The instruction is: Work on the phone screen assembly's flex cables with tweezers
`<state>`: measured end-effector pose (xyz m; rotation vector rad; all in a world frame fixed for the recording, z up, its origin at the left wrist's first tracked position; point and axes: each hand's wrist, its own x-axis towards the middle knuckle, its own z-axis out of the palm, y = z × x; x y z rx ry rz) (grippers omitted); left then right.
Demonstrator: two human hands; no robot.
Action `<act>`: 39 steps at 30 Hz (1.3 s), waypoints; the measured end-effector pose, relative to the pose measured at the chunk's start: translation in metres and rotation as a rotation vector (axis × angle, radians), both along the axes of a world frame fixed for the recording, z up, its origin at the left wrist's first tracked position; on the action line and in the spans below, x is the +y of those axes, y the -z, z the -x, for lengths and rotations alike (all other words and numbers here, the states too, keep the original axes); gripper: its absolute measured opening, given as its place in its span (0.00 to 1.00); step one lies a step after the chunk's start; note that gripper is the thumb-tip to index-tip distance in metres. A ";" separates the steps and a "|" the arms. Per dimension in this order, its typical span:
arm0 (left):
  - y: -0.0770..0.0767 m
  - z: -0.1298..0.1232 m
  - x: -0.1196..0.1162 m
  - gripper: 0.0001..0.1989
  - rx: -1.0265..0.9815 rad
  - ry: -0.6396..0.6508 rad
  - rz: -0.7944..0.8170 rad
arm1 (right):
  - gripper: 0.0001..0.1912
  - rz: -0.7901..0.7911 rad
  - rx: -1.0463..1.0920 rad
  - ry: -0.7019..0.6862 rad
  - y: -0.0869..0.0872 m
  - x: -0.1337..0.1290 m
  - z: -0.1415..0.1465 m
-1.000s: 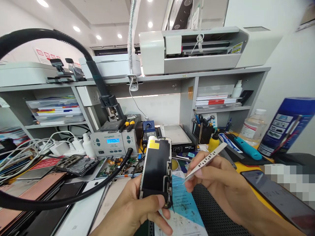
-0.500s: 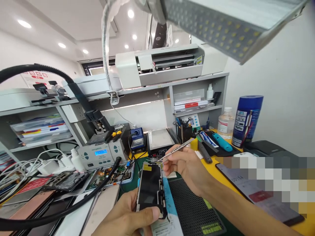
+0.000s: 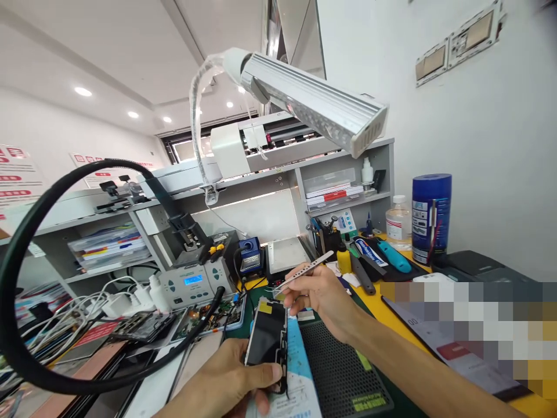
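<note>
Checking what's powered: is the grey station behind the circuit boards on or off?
On: the grey station shows a lit blue display.

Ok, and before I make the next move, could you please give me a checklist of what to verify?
1. Left hand grip on the black rectangular phone panel, thumb over its lower end: ok.
2. Right hand grip on the silver perforated metal tweezers: ok.
3. Tweezers' working end near the panel's top end: ok.
4. Tweezers touching the panel: cannot tell.
5. Small yellow rectangular sticker on the panel: ok, near its top.
</note>
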<state>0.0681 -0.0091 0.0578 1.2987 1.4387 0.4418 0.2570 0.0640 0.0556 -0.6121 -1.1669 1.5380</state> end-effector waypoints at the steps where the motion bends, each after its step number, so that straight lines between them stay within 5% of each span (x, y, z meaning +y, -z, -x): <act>1: -0.002 0.003 0.001 0.22 0.062 0.013 -0.005 | 0.07 -0.009 -0.014 0.001 0.000 0.000 0.001; 10: -0.012 0.021 0.011 0.25 0.450 0.137 -0.185 | 0.04 -0.033 -0.058 0.004 -0.001 -0.006 0.004; 16: -0.022 0.013 0.016 0.14 0.228 0.027 -0.527 | 0.09 -0.049 -0.096 -0.025 -0.001 -0.011 0.007; 25: 0.001 0.000 0.021 0.14 0.065 -0.111 -0.659 | 0.08 -0.073 -0.140 -0.051 0.000 -0.011 0.011; 39: -0.012 0.003 0.013 0.13 0.125 -0.128 -0.695 | 0.07 -0.072 -0.141 -0.061 -0.001 -0.011 0.008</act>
